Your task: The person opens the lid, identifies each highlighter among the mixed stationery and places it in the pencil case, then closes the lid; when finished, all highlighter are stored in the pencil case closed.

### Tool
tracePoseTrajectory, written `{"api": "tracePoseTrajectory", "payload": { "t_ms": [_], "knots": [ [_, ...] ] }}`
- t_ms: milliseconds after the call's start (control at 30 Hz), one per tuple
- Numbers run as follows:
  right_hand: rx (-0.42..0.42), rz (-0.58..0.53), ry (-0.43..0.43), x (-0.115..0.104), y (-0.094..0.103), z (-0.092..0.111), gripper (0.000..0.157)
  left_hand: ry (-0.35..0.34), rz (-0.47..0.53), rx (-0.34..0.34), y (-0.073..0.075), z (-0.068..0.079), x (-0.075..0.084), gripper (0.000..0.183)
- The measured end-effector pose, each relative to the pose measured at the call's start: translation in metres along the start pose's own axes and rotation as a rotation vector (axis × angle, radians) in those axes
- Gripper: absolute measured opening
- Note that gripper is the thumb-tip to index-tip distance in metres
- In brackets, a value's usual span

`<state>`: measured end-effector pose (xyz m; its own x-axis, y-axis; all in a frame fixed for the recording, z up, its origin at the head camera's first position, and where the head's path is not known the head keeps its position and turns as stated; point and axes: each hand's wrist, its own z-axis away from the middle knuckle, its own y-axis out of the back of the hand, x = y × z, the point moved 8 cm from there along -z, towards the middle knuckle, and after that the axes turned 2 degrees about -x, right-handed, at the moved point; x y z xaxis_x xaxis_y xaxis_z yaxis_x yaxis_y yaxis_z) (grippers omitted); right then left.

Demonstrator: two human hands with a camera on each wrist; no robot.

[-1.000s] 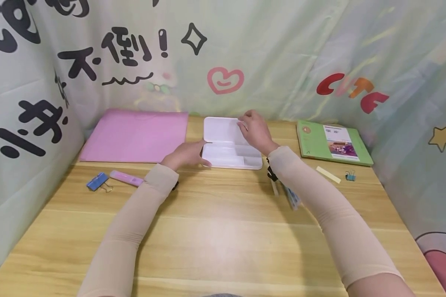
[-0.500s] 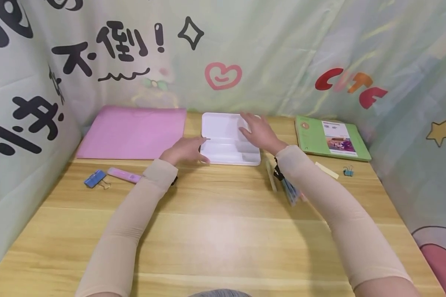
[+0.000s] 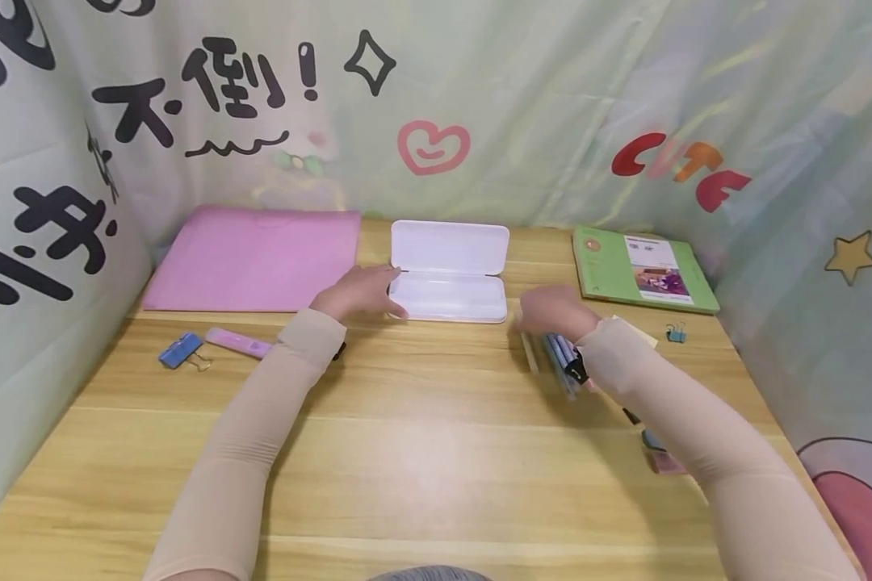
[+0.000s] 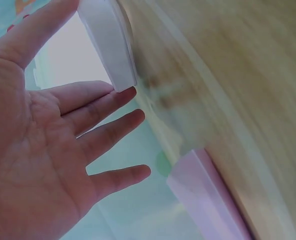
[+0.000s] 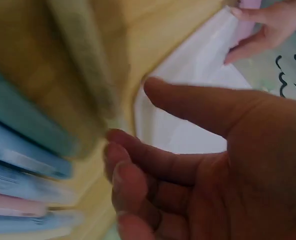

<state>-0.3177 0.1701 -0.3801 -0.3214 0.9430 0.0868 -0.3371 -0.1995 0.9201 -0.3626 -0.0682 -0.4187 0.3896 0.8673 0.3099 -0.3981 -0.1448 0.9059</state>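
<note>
Pale green printed curtains (image 3: 523, 97) enclose a wooden desk (image 3: 421, 452) on three sides. At far left of the head view, a blue binder clip (image 3: 177, 352) and a pink bar-shaped item (image 3: 236, 344) lie side by side near the desk's left edge; above them, in the upper left, a pink folder (image 3: 254, 258) lies flat against the curtain. At centre, a white case (image 3: 447, 271) lies opened out flat, lid half toward the curtain. The left hand (image 3: 356, 294) rests at the case's left end; the left wrist view shows its fingers (image 4: 105, 130) straight and spread, gripping nothing, one fingertip touching the case's corner (image 4: 110, 47). Right of the case, the right hand (image 3: 552, 311) hovers just above a row of pens (image 3: 561, 359) lying close together on the desk; the right wrist view shows the palm (image 5: 223, 170) open with fingers loosely bent, holding nothing, the pens (image 5: 23, 165) blurred beside it. In the upper right lies a green book (image 3: 643, 269), with a yellow strip (image 3: 635, 329) and a small binder clip (image 3: 674, 332) just below it.
</note>
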Motion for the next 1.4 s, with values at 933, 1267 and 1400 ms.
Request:
{"api": "tracePoseTrajectory", "payload": {
  "t_ms": [933,1267,1400],
  "knots": [
    [0.073,-0.072,0.021,-0.017,0.015,-0.013,0.027,-0.003,0.007,-0.024,0.008,0.007,0.003,0.091],
    [0.410,0.098,0.222,-0.061,0.036,-0.043,0.019,-0.011,0.016,-0.022,0.005,0.005,0.003,0.092],
    [0.449,0.127,0.281,-0.074,0.031,-0.056,0.016,-0.003,0.022,-0.032,0.003,0.003,0.003,0.096]
  ]
}}
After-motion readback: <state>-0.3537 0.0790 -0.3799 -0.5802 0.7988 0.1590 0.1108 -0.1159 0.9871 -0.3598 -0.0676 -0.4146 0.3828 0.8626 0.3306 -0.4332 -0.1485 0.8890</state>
